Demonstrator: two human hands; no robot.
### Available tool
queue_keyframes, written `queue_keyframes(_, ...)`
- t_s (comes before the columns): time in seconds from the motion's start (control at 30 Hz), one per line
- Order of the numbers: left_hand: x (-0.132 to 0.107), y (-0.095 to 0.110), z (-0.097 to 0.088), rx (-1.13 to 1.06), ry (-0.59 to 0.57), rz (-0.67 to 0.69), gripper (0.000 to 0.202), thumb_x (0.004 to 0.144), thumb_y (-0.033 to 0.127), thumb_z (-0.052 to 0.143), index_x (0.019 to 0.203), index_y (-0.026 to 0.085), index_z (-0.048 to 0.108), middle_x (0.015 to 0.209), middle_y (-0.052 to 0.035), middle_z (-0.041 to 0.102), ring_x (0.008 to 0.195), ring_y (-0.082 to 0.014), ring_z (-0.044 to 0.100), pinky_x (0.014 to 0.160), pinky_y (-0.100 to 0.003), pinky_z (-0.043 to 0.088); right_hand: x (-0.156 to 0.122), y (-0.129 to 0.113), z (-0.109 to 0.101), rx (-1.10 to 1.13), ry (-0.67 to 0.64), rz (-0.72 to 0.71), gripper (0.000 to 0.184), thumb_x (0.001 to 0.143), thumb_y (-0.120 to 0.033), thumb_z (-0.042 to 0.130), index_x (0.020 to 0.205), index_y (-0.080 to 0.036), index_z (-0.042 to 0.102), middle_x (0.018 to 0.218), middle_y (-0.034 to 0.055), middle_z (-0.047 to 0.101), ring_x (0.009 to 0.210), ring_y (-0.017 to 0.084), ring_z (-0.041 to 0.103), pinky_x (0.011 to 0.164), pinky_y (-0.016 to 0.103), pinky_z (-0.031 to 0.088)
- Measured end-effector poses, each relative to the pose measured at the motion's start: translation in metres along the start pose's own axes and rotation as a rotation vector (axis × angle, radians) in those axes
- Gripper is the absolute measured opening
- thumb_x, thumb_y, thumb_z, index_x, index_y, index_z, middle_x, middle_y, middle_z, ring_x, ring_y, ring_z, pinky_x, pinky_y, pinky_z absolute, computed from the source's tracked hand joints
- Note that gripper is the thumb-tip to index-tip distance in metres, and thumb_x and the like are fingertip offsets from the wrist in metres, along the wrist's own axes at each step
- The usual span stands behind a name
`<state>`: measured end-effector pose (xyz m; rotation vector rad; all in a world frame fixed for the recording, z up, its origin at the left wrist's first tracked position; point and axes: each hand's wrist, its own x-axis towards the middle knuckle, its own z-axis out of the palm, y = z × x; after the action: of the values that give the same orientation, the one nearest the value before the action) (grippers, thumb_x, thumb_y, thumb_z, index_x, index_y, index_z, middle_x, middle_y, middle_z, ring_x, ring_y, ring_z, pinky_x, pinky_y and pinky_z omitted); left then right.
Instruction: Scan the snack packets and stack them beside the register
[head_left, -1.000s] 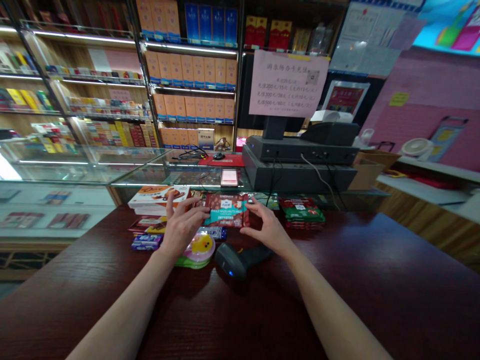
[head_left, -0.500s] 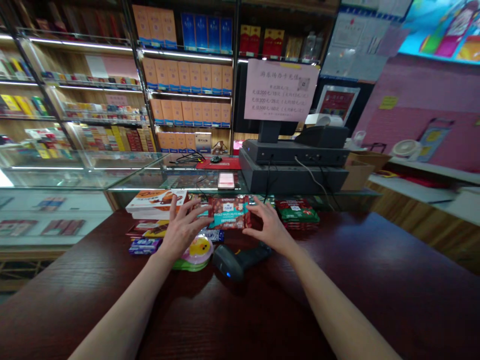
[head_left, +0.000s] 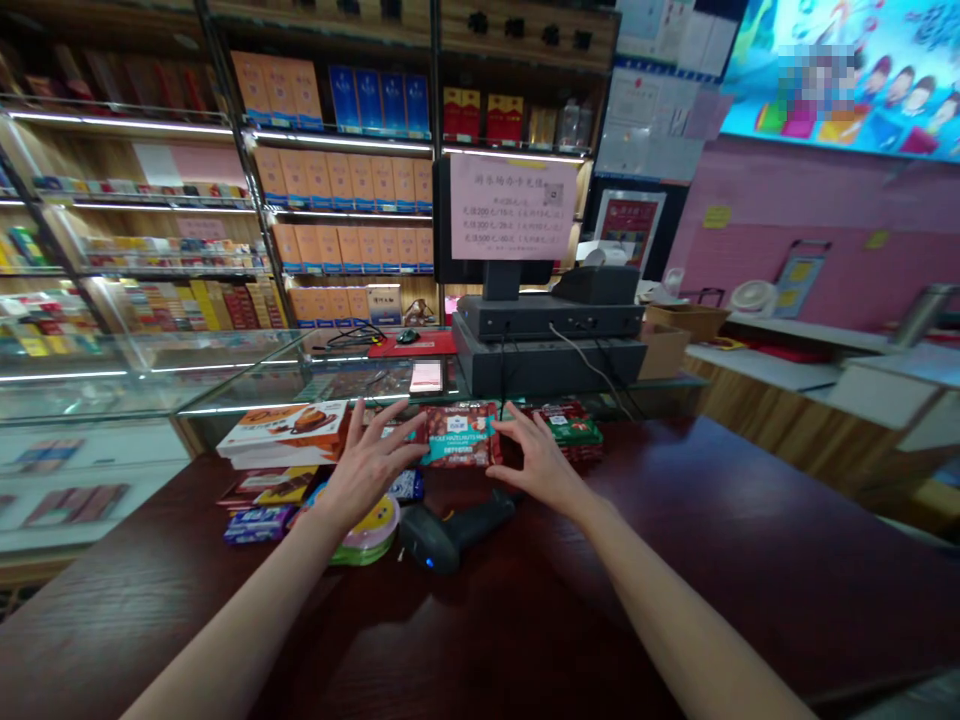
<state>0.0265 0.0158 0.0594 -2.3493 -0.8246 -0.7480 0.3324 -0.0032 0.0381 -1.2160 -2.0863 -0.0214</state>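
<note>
A hazelnut milk chocolate packet (head_left: pixel 459 437), brown with a teal label, lies face up between my hands at the far side of the dark table. My left hand (head_left: pixel 369 462) has its fingers spread, with the fingertips at the packet's left edge. At its right edge is my right hand (head_left: pixel 541 458), thumb and fingers apart. Whether either hand presses on the packet is hard to tell. A black handheld barcode scanner (head_left: pixel 457 530) rests in front of the packet. Round pink and green packages (head_left: pixel 375 530) sit partly under my left wrist.
White-and-orange Dove boxes (head_left: pixel 281 435), chocolate bars (head_left: pixel 262 487) and purple packs (head_left: pixel 259 524) lie on the left. Red-and-green chocolate packets (head_left: pixel 574 428) are stacked on the right. Behind stand a glass counter (head_left: pixel 240 385) and a cash register (head_left: pixel 547 345) with a paper notice.
My view has turned right and tilted up a little, so the scene sits farther left and lower. Both hands stay beside the chocolate packet with little visible change in pose.
</note>
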Motion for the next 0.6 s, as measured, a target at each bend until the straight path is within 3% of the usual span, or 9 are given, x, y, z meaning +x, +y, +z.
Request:
queue_keyframes(0.27, 0.039, 0.018, 0.024, -0.083, -0.044, 0.118, 0.019, 0.091, 0.019, 0.063, 0.105, 0.030, 0.070, 0.139, -0.0005, 0.064, 0.149, -0.0309, 0.033, 0.121, -0.073, 0.005, -0.016, 0.028, -0.028, -0.079, -0.013, 0.041, 0.051, 0.084, -0.039, 0.074, 0.129, -0.024, 0.056, 0.143, 0.0147, 0.058, 0.151, 0.031, 0.031, 0.120, 0.065, 0.019)
queue_keyframes(0.6, 0.095, 0.044, 0.056, -0.147, -0.061, 0.222, 0.013, 0.095, 0.020, 0.057, 0.099, 0.026, 0.068, 0.137, 0.0007, 0.066, 0.152, -0.0284, 0.029, 0.122, -0.068, -0.008, -0.036, 0.068, -0.063, -0.168, -0.040, 0.147, 0.052, 0.085, -0.044, 0.071, 0.130, -0.024, 0.054, 0.147, 0.0140, 0.054, 0.152, 0.030, 0.028, 0.120, 0.066, 0.018)
